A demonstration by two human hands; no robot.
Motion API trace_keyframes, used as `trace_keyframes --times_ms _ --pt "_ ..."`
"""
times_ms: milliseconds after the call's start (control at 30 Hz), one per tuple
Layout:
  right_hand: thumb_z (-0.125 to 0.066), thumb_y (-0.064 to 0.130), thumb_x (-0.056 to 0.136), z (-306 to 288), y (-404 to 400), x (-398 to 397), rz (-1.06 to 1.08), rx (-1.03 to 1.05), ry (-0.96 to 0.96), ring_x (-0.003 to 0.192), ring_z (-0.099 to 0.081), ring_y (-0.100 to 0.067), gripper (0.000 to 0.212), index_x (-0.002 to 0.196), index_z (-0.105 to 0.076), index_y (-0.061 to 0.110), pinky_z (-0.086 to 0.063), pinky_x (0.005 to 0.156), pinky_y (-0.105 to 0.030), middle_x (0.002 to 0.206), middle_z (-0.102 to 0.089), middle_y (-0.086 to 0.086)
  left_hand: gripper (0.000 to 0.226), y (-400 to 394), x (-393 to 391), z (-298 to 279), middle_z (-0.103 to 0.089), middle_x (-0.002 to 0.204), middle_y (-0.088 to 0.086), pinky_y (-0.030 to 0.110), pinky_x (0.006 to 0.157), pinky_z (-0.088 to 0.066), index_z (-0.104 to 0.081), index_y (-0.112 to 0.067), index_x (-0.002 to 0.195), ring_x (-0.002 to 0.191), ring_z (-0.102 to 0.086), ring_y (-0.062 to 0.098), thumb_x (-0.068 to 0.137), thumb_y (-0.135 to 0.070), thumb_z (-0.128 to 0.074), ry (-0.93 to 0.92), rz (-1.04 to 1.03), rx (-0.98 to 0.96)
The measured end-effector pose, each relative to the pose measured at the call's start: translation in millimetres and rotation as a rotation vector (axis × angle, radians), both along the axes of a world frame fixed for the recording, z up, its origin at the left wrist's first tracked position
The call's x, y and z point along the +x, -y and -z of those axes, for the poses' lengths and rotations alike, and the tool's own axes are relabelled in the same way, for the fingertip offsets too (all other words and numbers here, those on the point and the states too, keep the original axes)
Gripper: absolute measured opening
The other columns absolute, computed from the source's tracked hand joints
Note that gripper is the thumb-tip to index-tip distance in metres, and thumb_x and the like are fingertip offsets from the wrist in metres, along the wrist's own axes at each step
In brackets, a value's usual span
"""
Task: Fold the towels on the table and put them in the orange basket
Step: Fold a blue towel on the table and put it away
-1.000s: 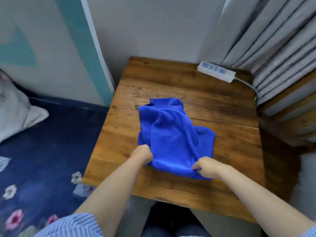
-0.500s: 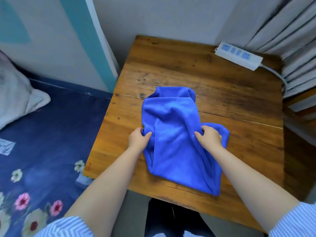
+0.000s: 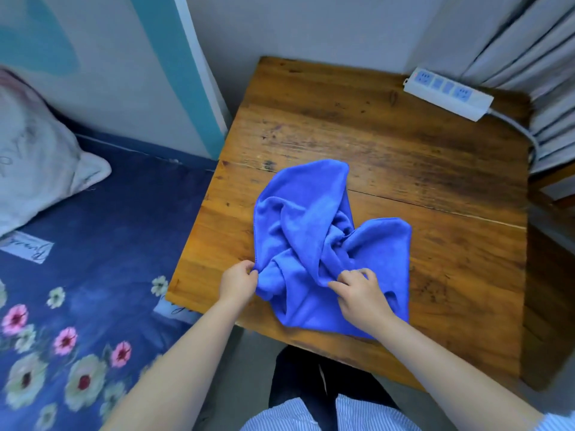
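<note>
I have one blue towel (image 3: 317,244) lying bunched and twisted in the lower middle of the frame, on the near half of the wooden table (image 3: 389,144). My left hand (image 3: 238,283) pinches its left edge between thumb and curled fingers, and my right hand (image 3: 361,295) has its fingertips curled into a ridge of cloth near the towel's middle, with the palm over the fabric. I judge the step in hand to be spreading the cloth flat before any fold. To do it well I would find two true corners rather than a mid-cloth ridge, draw them apart until the twist in the centre comes out, and lay the towel square to the table edge, keeping it clear of the power strip (image 3: 448,93) at the upper right. As for containers, the orange basket is nowhere in this view, so I cannot say where it stands or what it holds. No other towel shows on the table.
</note>
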State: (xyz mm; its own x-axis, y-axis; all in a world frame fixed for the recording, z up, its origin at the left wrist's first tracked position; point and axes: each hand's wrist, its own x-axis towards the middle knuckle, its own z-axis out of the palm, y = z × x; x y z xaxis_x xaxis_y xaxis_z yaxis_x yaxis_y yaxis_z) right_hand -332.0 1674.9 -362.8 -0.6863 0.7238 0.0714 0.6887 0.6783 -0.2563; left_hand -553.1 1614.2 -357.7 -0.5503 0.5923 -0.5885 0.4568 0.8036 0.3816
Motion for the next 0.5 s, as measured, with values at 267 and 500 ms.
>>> trace_keyframes --times_ms 267,500 --pt "-0.062 0.029 0.082 -3.2 -20.8 -7.4 0.406 -0.406 0.221 0.088 -0.056 -0.029 0.014 0.074 -0.058 0.017 -0.027 0.068 -0.031 0.077 -0.055 -0.002 0.022 3.0 1.7 -4.6 -0.068 0.107 0.013 0.026 0.073 -0.038 -0.068 -0.005 0.101 0.101 -0.059 0.03 0.089 -0.015 -0.052 0.009 -0.234 0.099" --pt "-0.045 0.014 0.089 2.3 -8.1 -10.9 0.501 -0.634 0.145 0.093 -0.055 -0.028 0.017 0.073 -0.052 0.014 -0.028 0.074 -0.031 0.092 -0.065 -0.007 0.019 3.2 -6.9 -16.6 -0.069 0.084 0.013 0.03 0.069 -0.047 -0.067 -0.001 0.1 0.077 -0.064 0.028 0.089 -0.011 -0.055 0.114 -0.392 0.214"
